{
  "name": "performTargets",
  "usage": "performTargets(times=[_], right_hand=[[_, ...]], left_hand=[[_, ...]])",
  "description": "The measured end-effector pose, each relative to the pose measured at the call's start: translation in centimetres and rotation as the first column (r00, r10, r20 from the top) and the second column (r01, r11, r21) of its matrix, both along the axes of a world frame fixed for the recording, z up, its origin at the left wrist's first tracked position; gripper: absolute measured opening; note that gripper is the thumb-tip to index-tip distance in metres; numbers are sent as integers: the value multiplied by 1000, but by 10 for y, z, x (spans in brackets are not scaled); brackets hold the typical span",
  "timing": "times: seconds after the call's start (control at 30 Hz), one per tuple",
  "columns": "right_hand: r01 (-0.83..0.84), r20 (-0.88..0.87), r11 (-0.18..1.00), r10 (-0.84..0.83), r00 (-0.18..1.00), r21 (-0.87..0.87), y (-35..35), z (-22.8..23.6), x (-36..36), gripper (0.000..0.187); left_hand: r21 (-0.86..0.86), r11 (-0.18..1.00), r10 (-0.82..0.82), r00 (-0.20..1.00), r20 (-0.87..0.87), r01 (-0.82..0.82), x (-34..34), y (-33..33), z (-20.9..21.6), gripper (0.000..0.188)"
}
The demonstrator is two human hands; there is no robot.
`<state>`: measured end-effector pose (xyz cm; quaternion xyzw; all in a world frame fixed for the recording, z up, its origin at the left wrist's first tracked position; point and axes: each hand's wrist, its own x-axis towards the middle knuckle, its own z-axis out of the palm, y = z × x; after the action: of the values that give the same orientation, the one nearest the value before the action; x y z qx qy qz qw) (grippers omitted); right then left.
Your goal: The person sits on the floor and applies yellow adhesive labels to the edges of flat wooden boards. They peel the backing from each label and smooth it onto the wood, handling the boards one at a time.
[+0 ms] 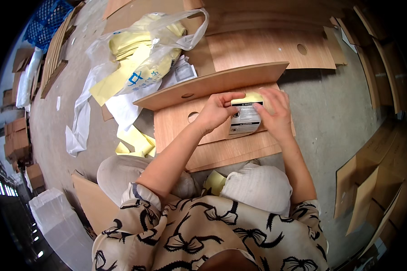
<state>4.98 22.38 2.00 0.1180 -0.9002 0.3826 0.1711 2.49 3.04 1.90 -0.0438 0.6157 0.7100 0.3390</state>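
Observation:
A white warning label (246,121) with black bands is held up between my hands, its yellow backing (252,97) showing along the top edge. My left hand (216,112) pinches the label's upper left corner between thumb and fingers. At the upper right corner my right hand (276,113) grips it, thumb on the front and fingers behind. Below the hands lie wood-grain boards (172,128) with a round hole near the left. Another long panel (226,83) with an oval hole stands tilted along their far side. Whether the label touches a board is hard to tell.
A clear plastic bag (165,34) holding yellow sheets (129,43) lies at the far left. Crumpled yellow strips (138,142) rest by my left knee. More boards (267,47) lie beyond, with cardboard pieces (371,167) at the right and a blue crate (47,22) far left.

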Motion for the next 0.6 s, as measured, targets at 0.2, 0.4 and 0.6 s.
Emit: performTargets(times=[0.2,0.4,0.6], right_hand=[[-206,-95,978,209,973,43,-8,-13,-2,21],[-231,-113,973,231,966,18,-13,-19,8,18],[-321,-60,905,317,947,-280,-21,-5,25,16]], left_hand=[[-31,992,-127,990,-67,125,0,4,-4,36],[147,989,-34,930,367,-22,-7,2,-13,41],[-305,903,402,849,344,-304,-20,-46,-104,30]])
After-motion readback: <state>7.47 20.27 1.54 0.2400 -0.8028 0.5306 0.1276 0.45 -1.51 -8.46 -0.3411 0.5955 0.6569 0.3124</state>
